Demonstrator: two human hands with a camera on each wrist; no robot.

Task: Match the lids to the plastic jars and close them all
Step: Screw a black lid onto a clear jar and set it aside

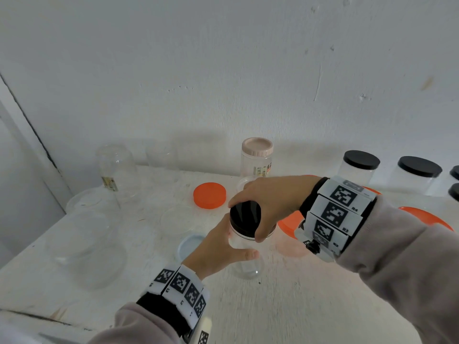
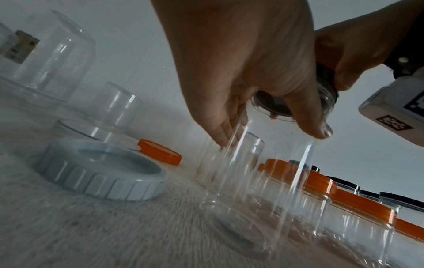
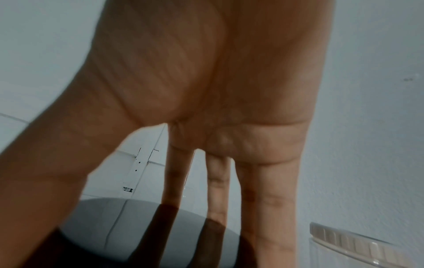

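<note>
The left hand (image 1: 215, 249) reaches in from below, its grip wrapped around the clear jar (image 1: 244, 256) standing on the white table (image 1: 298, 306). The right hand (image 1: 270, 202) arches over from the right, its grip clamped on the black lid (image 1: 244, 218) atop that jar.

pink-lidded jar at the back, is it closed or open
Closed: the pink lid sits level on top of the clear jar, which stands upright by the wall. How tightly it is screwed on, cannot tell.
</note>
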